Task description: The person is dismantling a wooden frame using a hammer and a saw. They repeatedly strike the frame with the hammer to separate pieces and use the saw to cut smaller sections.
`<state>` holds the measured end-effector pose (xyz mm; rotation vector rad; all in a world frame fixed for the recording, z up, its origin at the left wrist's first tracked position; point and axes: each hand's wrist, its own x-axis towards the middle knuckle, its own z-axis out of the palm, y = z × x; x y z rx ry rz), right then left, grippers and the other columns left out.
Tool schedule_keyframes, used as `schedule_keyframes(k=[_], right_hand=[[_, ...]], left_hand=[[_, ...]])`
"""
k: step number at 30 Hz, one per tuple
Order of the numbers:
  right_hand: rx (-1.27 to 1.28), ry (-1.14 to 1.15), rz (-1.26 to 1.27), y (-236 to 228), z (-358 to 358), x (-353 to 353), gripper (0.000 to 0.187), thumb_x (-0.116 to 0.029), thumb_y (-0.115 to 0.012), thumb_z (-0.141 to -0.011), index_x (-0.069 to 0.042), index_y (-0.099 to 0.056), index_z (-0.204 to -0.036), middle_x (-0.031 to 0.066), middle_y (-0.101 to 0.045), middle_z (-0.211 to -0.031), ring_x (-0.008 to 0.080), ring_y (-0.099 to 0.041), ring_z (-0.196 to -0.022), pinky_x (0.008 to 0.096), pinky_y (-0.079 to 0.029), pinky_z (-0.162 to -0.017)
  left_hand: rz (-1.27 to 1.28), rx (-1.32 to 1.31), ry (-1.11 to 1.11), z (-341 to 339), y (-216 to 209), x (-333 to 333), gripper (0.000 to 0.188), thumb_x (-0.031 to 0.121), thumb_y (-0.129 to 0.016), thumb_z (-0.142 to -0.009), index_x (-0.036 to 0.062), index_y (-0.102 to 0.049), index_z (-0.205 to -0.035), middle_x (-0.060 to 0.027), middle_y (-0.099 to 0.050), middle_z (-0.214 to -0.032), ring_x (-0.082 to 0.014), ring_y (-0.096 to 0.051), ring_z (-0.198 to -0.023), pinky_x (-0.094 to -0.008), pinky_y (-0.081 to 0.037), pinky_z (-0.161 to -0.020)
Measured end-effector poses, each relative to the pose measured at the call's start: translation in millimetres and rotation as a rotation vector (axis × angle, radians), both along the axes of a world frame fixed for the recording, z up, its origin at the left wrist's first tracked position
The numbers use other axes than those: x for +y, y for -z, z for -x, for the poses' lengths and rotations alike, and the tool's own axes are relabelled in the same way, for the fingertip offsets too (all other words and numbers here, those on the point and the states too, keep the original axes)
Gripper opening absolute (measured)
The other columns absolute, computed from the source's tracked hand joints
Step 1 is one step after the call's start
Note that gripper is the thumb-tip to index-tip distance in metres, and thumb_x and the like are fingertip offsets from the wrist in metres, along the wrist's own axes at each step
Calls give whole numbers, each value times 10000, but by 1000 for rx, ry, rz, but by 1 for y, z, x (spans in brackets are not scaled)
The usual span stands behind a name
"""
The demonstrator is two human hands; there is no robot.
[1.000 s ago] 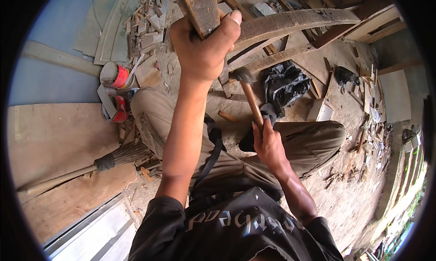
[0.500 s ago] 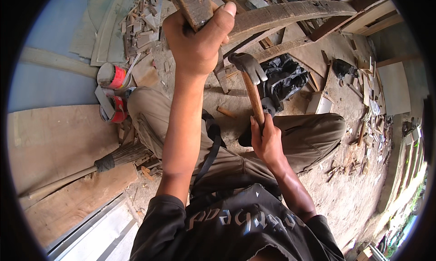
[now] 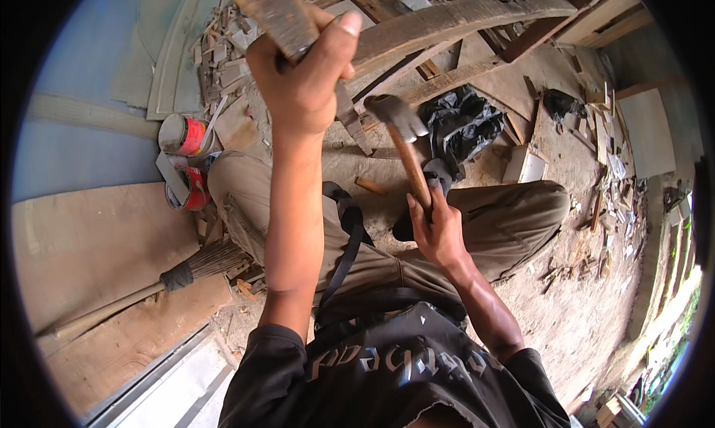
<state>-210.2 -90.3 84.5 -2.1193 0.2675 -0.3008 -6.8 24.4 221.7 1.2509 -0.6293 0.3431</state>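
Note:
My left hand (image 3: 305, 74) is raised at the top and closed around a worn wooden beam (image 3: 272, 15), its thumb lying along the side. From that grip a curved wooden piece (image 3: 462, 22) stretches away to the right, part of a timber frame; how the two join is hidden behind my fingers. Lower and to the right, my right hand (image 3: 438, 231) grips the wooden handle of a claw hammer (image 3: 410, 152). The hammer's dark metal head points up, beneath the curved piece and apart from it.
Crumpled black plastic (image 3: 462, 123) lies on the floor beyond the hammer. Two red-labelled cans (image 3: 182, 135) stand at left near a twig broom (image 3: 201, 264). Wood offcuts (image 3: 223, 56) are heaped at far left, and more scraps (image 3: 603, 205) litter the right side.
My left hand has shifted left and slightly down with the beam, and the curved piece has moved left too. The hammer has moved a little left and down in my right hand.

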Motion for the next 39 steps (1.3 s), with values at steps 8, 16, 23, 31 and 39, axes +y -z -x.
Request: schedule_keyframes(k=[8,16,23,31,39], right_hand=[[-306,349,-568,58,-69,-25,295,-260,-548,-975,30,-546,-1031,38,-574,-872,87,-550,-765,292,-535,-726],[-344,494,-928,36,-155,-36,349,-352,-588,-949,-3,-589,-964,-35,-504,-738,46,-418,-662,234,-358,-552],[-302,452,-639,49,-167,-57,135,-47,-688,-830,-3,-592,-914,8,-583,-738,70,-516,-652,216,-425,-577],[-379,395,-753,51,-169,-49,78,7,-608,-866,-14,-559,-924,5,-570,-764,76,-532,-645,232,-451,-574],[-339,461,-670,56,-168,-45,86,-25,-605,-841,-18,-548,-905,7,-540,-694,87,-498,-602,268,-418,-524]], left_hand=[[93,-73,68,-13,11,15,156,120,-637,-759,-5,-577,-685,-53,-523,-531,-109,-450,-442,-254,-374,-537],[-23,-80,-8,-5,6,14,200,192,-502,-748,119,-361,-627,-21,-345,-489,-172,-371,-709,-339,-335,-785],[-86,-63,-17,-2,3,5,193,207,-488,-748,130,-356,-630,-6,-345,-489,-168,-373,-725,-348,-324,-818],[-78,-86,80,-12,10,28,197,243,-480,-746,153,-352,-627,1,-351,-493,-171,-382,-785,-366,-313,-853],[-25,-108,-22,-5,19,20,144,217,-433,-789,121,-358,-713,-9,-350,-591,-174,-373,-771,-367,-340,-815]])
